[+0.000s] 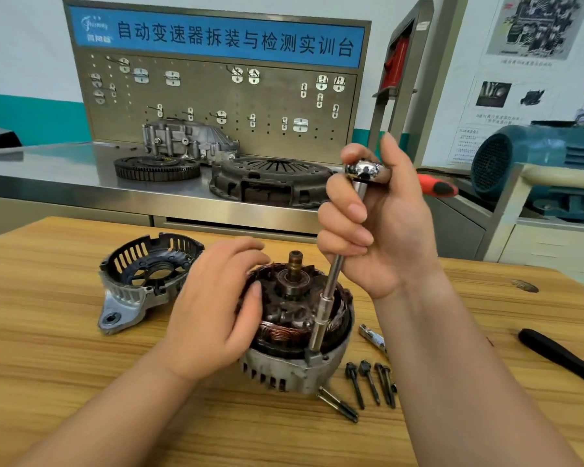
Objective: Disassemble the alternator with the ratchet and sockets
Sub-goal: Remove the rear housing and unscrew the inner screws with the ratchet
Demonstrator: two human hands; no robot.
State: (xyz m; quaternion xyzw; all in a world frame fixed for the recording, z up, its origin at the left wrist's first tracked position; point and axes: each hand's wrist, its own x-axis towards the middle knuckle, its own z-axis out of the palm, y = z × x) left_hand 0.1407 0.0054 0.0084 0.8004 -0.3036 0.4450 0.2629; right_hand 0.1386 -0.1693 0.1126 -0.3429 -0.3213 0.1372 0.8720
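Observation:
The alternator (284,369) stands upright on the wooden table with its cover off; copper windings and the rotor shaft (295,264) show. My left hand (213,308) rests on its left side, fingers lying over the windings. My right hand (378,227) grips the chrome ratchet head (364,170) and the long extension bar (327,298). The bar runs down to a socket (312,357) that sits on the housing's front right rim. The removed end cover (142,281) lies to the left.
Several loose bolts (368,382) lie on the table right of the alternator, with a small metal piece (373,338) and a black handled tool (560,355) further right. Behind, a steel bench (64,173) holds a clutch plate (270,180), a flywheel (155,166) and a housing.

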